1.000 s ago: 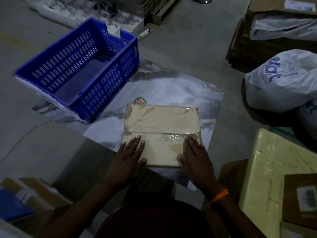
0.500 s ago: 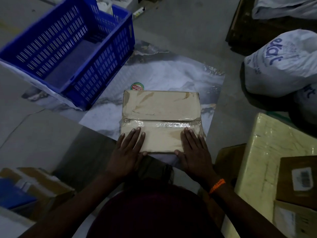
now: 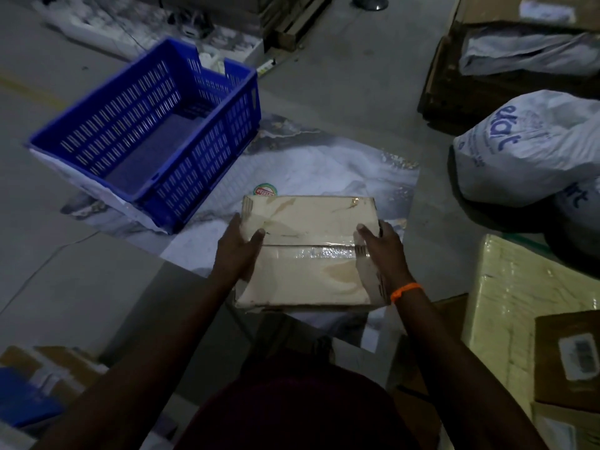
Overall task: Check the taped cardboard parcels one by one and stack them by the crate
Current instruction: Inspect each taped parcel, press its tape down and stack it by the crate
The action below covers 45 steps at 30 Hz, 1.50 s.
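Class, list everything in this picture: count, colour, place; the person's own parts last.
parcel: one, tan, taped, centre.
crate: one, blue, far left.
sheet: one, marbled white-grey, on the floor.
sticker: one, green-rimmed, just beyond the parcel.
sacks: two, white with blue lettering, right.
wrapped box: one, pale yellow, near right.
wristband: one, orange, right wrist.
left hand: one, grips the parcel's left side.
right hand: one, grips the parcel's right side.

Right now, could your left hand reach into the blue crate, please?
Probably not yet: the left hand grips the taped parcel; the blue crate itself sits open-topped, nothing blocking it.
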Tool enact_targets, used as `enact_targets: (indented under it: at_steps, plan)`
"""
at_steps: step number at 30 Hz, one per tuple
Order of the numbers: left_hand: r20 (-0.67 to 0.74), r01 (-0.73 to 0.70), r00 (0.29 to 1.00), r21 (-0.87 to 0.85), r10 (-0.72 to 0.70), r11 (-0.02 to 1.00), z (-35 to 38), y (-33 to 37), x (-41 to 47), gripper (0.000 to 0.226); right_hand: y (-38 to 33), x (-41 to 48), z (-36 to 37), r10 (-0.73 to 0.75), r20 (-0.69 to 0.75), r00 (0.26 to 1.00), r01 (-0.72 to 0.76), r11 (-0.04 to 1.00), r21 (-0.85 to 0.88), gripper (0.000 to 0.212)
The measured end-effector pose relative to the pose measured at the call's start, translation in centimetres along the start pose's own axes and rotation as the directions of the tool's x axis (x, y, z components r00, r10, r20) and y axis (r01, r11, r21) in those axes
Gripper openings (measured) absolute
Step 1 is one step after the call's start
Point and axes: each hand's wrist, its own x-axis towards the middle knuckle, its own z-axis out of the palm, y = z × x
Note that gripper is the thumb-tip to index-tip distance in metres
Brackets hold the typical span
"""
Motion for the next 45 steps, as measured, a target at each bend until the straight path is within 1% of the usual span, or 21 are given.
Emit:
enact_targets:
  at_steps: [2, 5, 9, 14, 16, 17, 19, 23, 24, 28, 30, 31, 32, 33, 34, 36, 37, 39, 40, 42, 45]
  plan:
    - [0.048, 0.089, 0.995, -0.167, -0.082, 0.982, -0.6, 1.4, 1.0, 0.064, -0.7, 0.8, -0.1, 0.007, 0.031, 0.999, -0.01, 0.995, 0.095, 0.058]
    - [0.015, 0.087, 0.996, -0.292, -0.087, 0.952, -1.1, 2.2, 2.0, 0.076, -2.4, 0.9, -0.7, -0.036, 0.021, 0.999, 0.033, 0.992, 0.121, 0.058]
    - [-0.055, 0.024, 0.997, -0.485, -0.058, 0.874, -1.1, 4.2, 1.8, 0.051, -3.9, 1.2, -2.0, -0.122, -0.051, 0.991, 0.131, 0.964, 0.23, 0.037]
    - [-0.109, -0.036, 0.993, -0.63, -0.042, 0.775, -1.6, 4.4, 1.2, 0.037, -5.2, -0.3, -3.4, -0.123, -0.145, 0.982, 0.173, 0.895, 0.411, 0.019]
    - [-0.132, -0.051, 0.99, -0.635, -0.043, 0.771, -1.7, 3.6, 0.9, 0.029, -4.7, -1.4, -3.5, -0.13, -0.129, 0.983, 0.175, 0.876, 0.449, 0.023]
    - [-0.14, -0.051, 0.989, -0.622, -0.048, 0.781, -1.7, 3.1, 0.6, 0.031, -4.1, -1.9, -3.5, -0.122, -0.123, 0.985, 0.165, 0.877, 0.452, 0.026]
    - [-0.156, -0.035, 0.985, -0.6, -0.074, 0.799, -1.6, 2.3, -0.6, 0.041, -2.8, -3.2, -3.3, -0.114, -0.128, 0.985, 0.161, 0.875, 0.457, 0.026]
    - [-0.194, -0.022, 0.975, -0.566, -0.107, 0.824, -0.7, 1.0, -3.7, 0.069, -0.5, -5.9, -2.8, -0.087, -0.168, 0.982, 0.155, 0.878, 0.452, 0.042]
    - [-0.197, -0.018, 0.974, -0.557, -0.11, 0.831, -0.5, 0.7, -4.4, 0.07, 0.0, -6.5, -2.7, -0.082, -0.178, 0.981, 0.154, 0.885, 0.439, 0.044]
    - [-0.194, -0.017, 0.977, -0.487, -0.089, 0.873, -0.2, 0.2, -6.1, 0.046, 0.9, -7.8, -2.7, -0.089, -0.175, 0.981, 0.144, 0.931, 0.336, 0.042]
    - [-0.214, -0.042, 0.975, -0.439, -0.058, 0.898, -0.3, 0.4, -5.9, 0.043, 0.7, -7.8, -2.8, -0.137, -0.174, 0.975, 0.183, 0.943, 0.279, 0.053]
    - [-0.258, -0.09, 0.966, -0.371, -0.009, 0.924, -0.5, 0.5, -5.6, 0.043, 0.3, -7.6, -2.8, -0.182, -0.195, 0.964, 0.221, 0.954, 0.204, 0.061]
    - [-0.317, -0.177, 0.944, -0.263, 0.089, 0.948, -0.7, 0.9, -5.2, 0.045, -0.2, -7.4, -2.6, -0.251, -0.224, 0.942, 0.277, 0.956, 0.095, 0.066]
    - [-0.349, -0.284, 0.91, -0.13, 0.224, 0.95, -0.8, 1.3, -4.7, 0.048, -0.7, -7.0, -2.3, -0.347, -0.238, 0.907, 0.353, 0.935, -0.019, 0.068]
    - [-0.337, -0.397, 0.864, 0.003, 0.375, 0.918, -0.8, 1.9, -4.1, 0.05, -1.5, -6.7, -1.9, -0.463, -0.22, 0.859, 0.448, 0.887, -0.116, 0.067]
    - [-0.169, -0.561, 0.776, 0.253, 0.607, 0.788, -0.6, 3.6, -2.8, 0.051, -3.5, -5.9, -0.5, -0.651, -0.085, 0.754, 0.605, 0.74, -0.295, 0.063]
    - [-0.051, -0.598, 0.756, 0.353, 0.653, 0.719, -0.2, 4.6, -2.1, 0.051, -4.4, -5.4, 0.4, -0.694, 0.015, 0.72, 0.648, 0.663, -0.375, 0.064]
    - [0.148, -0.605, 0.772, 0.467, 0.618, 0.645, 0.8, 6.1, -0.6, 0.059, -6.2, -4.5, 2.2, -0.697, 0.208, 0.686, 0.686, 0.524, -0.505, 0.066]
    - [0.213, -0.599, 0.784, 0.508, 0.583, 0.619, 1.2, 6.6, 0.0, 0.064, -6.9, -4.2, 2.9, -0.675, 0.272, 0.686, 0.685, 0.473, -0.554, 0.068]
    - [0.281, -0.59, 0.791, 0.585, 0.544, 0.557, 1.7, 6.9, 1.0, 0.067, -7.6, -3.4, 3.5, -0.633, 0.333, 0.699, 0.673, 0.426, -0.605, 0.07]
    - [0.31, -0.588, 0.79, 0.629, 0.528, 0.509, 1.9, 6.4, 1.4, 0.066, -7.3, -3.2, 3.5, -0.631, 0.35, 0.692, 0.67, 0.381, -0.637, 0.068]
